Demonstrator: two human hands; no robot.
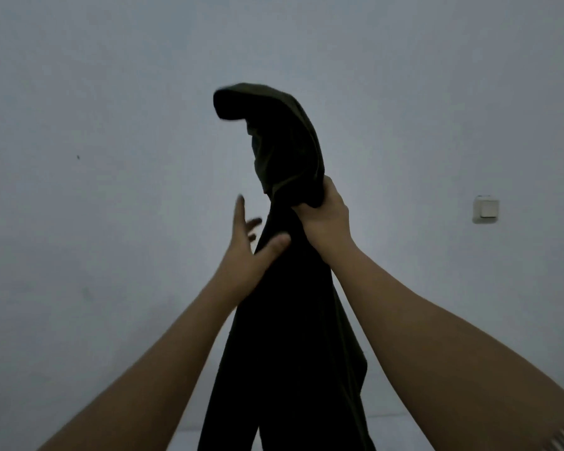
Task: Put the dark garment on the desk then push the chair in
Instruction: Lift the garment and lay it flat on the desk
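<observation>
**A:** From the head view, where do you have the dark garment?

**B:** You hold it up in front of the wall. Your right hand is clamped around a bunched part of it, with a short end flopping over above that fist and the long remainder hanging straight down below it, out of the bottom of the picture.

**A:** And the left hand?

**B:** Spread wide, fingers apart, just left of the right hand. Its thumb touches the hanging cloth below the fist; it grips nothing yet.

**A:** How should you do this step well?

**B:** In my judgement, close the left hand on the hanging length below the right hand, so the weight is shared and the loose tail does not drag or snag. Then lower both together and lay it flat, instead of dropping it in a heap.

**A:** What about the tabletop?

**B:** You cannot confirm it here. A pale band shows below the right hand at the bottom edge, but whether it is the tabletop is unclear. The chair is out of sight.

**A:** The room?

**B:** Dim, with a plain pale wall. A light switch sits to the right of the right hand, well apart.
</observation>
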